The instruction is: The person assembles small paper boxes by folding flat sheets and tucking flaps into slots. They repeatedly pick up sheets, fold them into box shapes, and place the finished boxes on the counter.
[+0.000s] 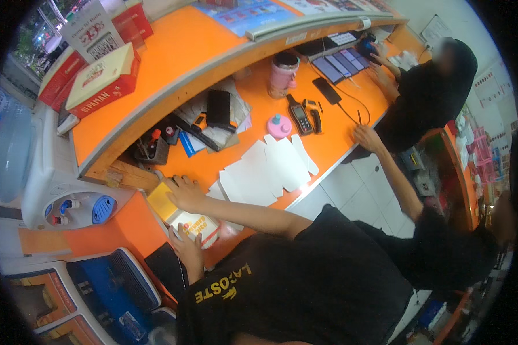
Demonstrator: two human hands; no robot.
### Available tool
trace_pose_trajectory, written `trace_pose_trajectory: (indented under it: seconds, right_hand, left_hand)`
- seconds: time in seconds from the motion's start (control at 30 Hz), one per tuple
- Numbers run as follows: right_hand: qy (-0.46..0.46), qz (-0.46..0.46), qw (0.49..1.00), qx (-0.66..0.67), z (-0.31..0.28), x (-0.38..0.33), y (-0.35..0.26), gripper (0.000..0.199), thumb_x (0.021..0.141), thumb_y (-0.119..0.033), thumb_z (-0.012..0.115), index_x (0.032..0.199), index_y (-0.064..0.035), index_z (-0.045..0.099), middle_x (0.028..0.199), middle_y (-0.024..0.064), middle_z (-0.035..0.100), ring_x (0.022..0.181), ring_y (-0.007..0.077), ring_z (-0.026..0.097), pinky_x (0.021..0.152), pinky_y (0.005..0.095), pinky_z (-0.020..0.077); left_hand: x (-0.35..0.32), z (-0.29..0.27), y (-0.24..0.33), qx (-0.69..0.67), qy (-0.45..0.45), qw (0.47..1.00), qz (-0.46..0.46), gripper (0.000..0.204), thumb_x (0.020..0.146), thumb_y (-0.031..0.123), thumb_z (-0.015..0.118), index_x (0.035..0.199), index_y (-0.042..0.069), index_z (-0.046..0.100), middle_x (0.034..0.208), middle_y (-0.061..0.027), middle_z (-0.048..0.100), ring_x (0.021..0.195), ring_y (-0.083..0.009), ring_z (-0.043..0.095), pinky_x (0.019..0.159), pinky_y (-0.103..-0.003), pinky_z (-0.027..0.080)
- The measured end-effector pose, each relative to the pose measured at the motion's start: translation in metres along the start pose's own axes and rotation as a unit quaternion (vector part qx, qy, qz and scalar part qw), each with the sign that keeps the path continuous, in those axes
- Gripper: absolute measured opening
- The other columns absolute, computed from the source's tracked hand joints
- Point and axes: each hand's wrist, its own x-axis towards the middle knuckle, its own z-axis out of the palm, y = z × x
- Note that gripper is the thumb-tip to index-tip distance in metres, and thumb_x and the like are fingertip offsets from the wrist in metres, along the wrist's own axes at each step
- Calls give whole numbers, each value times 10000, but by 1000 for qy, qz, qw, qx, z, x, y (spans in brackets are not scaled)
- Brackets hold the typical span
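I judge I'm mid-fold on the box (198, 228) at the frame's lower left, with my left hand (187, 248) clasped round its near end and my right hand (184, 194) spread flat on its yellow flap (161, 202), which next needs creasing and tucking in.

Co-worker's face (443, 54) blurred, water bottle (6, 149) cut off at left edge
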Motion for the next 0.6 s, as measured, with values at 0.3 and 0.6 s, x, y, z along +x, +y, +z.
trace_pose_trajectory:
  seconds: [0.3, 0.6]
  right_hand:
    - [-57, -16, 994, 91, -20, 11, 13, 602, 945, -399, 496, 1456, -123, 336, 1370, 239, 445, 1258, 439, 430, 1002, 565, 387]
    - [216, 352, 862, -294, -163, -103, 185, 1013, 652, -485, 823, 1356, 78, 361, 1360, 201, 439, 1253, 363, 429, 1020, 491, 391]
  left_hand:
    - [21, -1, -2, 139, -45, 989, 0, 790, 759, 337, 788, 1388, 69, 391, 1447, -184, 297, 1315, -366, 394, 974, -518, 427]
    - [53, -72, -1, 25, -142, 988, 56, 547, 883, 427, 644, 1277, 58, 553, 1278, -162, 507, 1206, -358, 467, 988, -466, 404]
